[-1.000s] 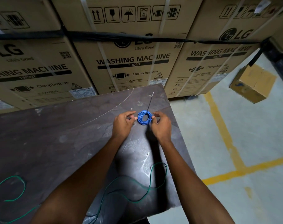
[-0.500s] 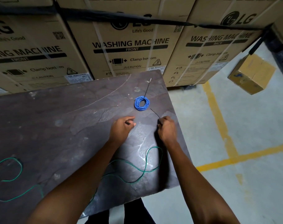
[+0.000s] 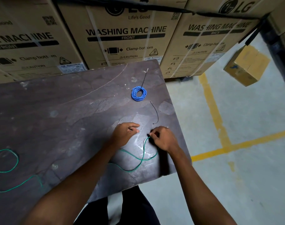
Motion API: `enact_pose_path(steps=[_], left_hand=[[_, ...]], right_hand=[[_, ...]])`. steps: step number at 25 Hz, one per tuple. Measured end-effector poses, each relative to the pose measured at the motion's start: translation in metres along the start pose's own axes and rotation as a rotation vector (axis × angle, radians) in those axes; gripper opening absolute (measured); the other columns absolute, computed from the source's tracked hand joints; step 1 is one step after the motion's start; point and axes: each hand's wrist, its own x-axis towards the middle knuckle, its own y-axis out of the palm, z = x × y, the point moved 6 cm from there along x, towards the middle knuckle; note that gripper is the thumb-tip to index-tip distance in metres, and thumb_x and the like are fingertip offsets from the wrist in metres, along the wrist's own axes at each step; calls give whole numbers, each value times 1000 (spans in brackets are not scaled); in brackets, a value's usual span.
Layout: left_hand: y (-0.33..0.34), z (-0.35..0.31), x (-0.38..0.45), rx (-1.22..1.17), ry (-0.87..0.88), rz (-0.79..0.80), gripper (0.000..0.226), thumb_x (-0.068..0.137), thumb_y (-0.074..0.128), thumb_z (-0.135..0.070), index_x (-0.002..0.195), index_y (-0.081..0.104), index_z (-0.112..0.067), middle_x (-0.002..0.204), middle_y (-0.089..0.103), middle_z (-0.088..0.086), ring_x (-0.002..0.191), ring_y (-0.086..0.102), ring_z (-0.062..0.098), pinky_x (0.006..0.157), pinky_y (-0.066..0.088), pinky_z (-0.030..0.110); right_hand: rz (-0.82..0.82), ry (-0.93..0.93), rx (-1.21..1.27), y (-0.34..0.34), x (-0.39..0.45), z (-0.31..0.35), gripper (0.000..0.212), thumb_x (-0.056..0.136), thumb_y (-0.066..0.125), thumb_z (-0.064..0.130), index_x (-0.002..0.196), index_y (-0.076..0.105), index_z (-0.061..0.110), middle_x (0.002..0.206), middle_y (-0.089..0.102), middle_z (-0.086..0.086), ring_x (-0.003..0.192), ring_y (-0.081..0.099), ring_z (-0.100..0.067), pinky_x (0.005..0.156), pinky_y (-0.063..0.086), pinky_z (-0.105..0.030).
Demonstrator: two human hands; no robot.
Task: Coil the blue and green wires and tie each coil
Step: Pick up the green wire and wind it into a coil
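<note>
Green wire [image 3: 139,157] runs under both forearms & off left edge; box print blurred.

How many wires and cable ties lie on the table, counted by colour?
Blue wire coil: 1
Green wire: 1
Black cable ties: 2, one through the blue coil, one loose beside it
Total: 4

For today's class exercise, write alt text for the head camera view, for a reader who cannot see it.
A person's right hand pinches one end of a loose green wire on a dark table, with the left hand resting beside it. Farther back lies a blue wire coil with a black tie through it, and a second black tie lies loose.
</note>
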Motion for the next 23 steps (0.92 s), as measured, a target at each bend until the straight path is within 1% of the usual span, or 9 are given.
enact_pose_path(steps=[3, 5, 8, 11, 14, 16, 18, 21, 23], left_hand=[[9, -7, -13, -10, 4, 66, 23, 86, 78, -23, 108, 78, -19, 64, 71, -23, 57, 59, -11, 64, 44, 11], [11, -11, -21, -22, -3, 111, 17, 91, 74, -8, 108, 77, -6, 50, 62, -26, 47, 52, -12, 54, 36, 4], [-6, -21, -35, -83, 11, 112, 13, 90, 72, 2, 102, 76, 4, 57, 67, -23, 52, 56, -14, 57, 39, 2], [-45, -37, -53, -111, 54, 102, 10, 86, 77, 1, 88, 77, -8, 65, 74, -17, 61, 61, -10, 64, 45, 8], [-103, -56, -76, -107, 130, 100, 16, 88, 75, -4, 82, 73, -18, 68, 74, -12, 62, 61, -4, 64, 48, 14], [-151, -67, -95, -144, 165, 51, 6, 88, 71, -14, 84, 68, -15, 65, 72, -6, 58, 61, 2, 60, 50, 18], [-210, -71, -121, -172, 182, -66, 8, 85, 68, -20, 84, 66, -13, 59, 64, -6, 52, 56, 4, 53, 51, 21], [-292, -73, -162, -108, 212, -248, 10, 88, 73, -16, 79, 70, -19, 54, 54, -11, 48, 45, -1, 46, 49, 20], [-338, -72, -187, -42, 238, -355, 20, 92, 72, -7, 78, 71, -21, 49, 52, -14, 46, 40, -2, 47, 36, 12]], right_hand=[[85, -43, 79, 13, -9, 4, 19, 91, 66, 32, 76, 68, 21, 72, 68, 6, 68, 60, -10, 70, 47, -30], [92, -51, 216, 15, -12, 14, 20, 93, 68, 25, 73, 65, 22, 65, 63, 10, 61, 55, -1, 67, 43, -27], [53, -62, 449, 5, -19, 44, 21, 94, 69, 18, 74, 66, 22, 64, 64, 13, 60, 56, -2, 66, 47, -23], [75, -121, 614, -6, -24, 89, 18, 97, 68, 13, 79, 68, 9, 63, 64, 6, 55, 55, -14, 58, 49, -27], [108, -185, 707, -19, -34, 146, 20, 99, 66, 14, 79, 68, 14, 60, 54, -2, 50, 44, -15, 49, 44, -28], [131, -208, 782, -28, -40, 181, 22, 101, 64, 16, 79, 66, 14, 56, 42, -2, 48, 34, -13, 47, 34, -25], [167, -238, 845, -35, -50, 219, 25, 103, 60, 17, 79, 65, 13, 55, 36, 2, 46, 28, -11, 47, 27, -24], [233, -276, 909, -41, -67, 266, 24, 104, 57, 16, 84, 67, 10, 54, 31, 6, 46, 21, -6, 45, 20, -18], [277, -302, 936, -40, -80, 295, 22, 105, 56, 16, 87, 68, 10, 56, 30, 7, 46, 18, -4, 45, 15, -17]])
